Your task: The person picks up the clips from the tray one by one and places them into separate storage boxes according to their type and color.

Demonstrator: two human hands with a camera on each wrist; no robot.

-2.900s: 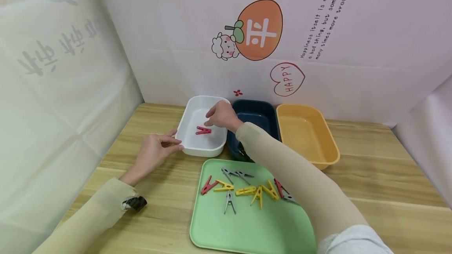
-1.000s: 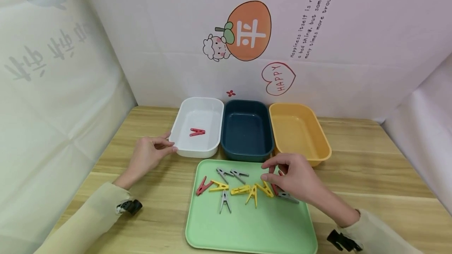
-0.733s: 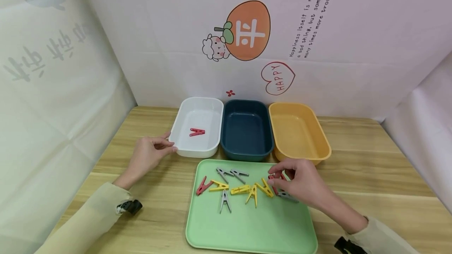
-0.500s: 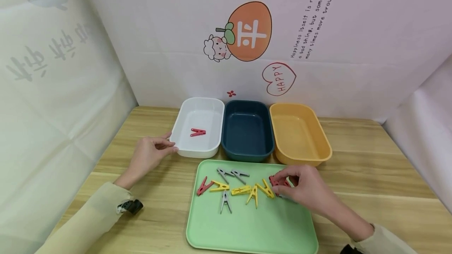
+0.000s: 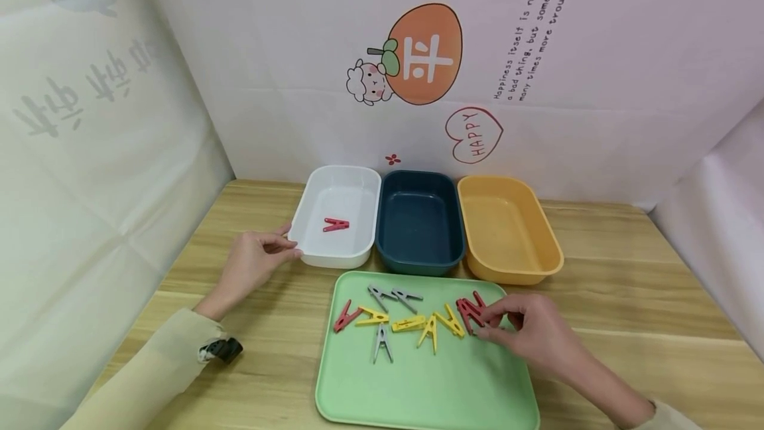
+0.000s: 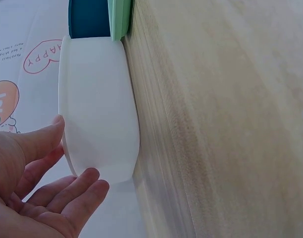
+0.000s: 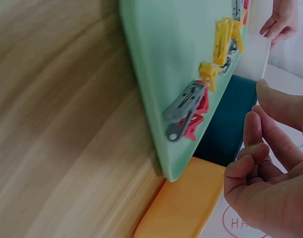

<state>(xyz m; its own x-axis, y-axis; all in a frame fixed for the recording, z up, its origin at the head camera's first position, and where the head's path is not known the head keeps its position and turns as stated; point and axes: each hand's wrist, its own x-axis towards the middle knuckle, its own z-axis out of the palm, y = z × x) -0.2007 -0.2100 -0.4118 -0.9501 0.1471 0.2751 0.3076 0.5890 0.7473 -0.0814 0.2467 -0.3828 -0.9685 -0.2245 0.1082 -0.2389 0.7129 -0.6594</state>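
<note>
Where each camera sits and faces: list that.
Head: worn there, looking forward and down at the tray; left fingers and right fingers show.
Left wrist: worn there, facing the white bin; left fingers show.
Right wrist: worn there, facing across the tray; left fingers, right fingers show.
Head and right wrist share the yellow bin.

Tray [image 5: 430, 387]: lies on table [image 5: 268, 350], before three bins [image 5: 420, 224].
Clips [image 5: 408, 323]: on tray's far part.
Left bin [image 5: 343, 192]: one clip [image 5: 336, 225] inside.

A white bin [image 5: 343, 194] is held at its corner; on a green tray [image 5: 418, 383], a gray clothespin [image 7: 184, 102] is placed beside red ones [image 5: 468, 312].
</note>
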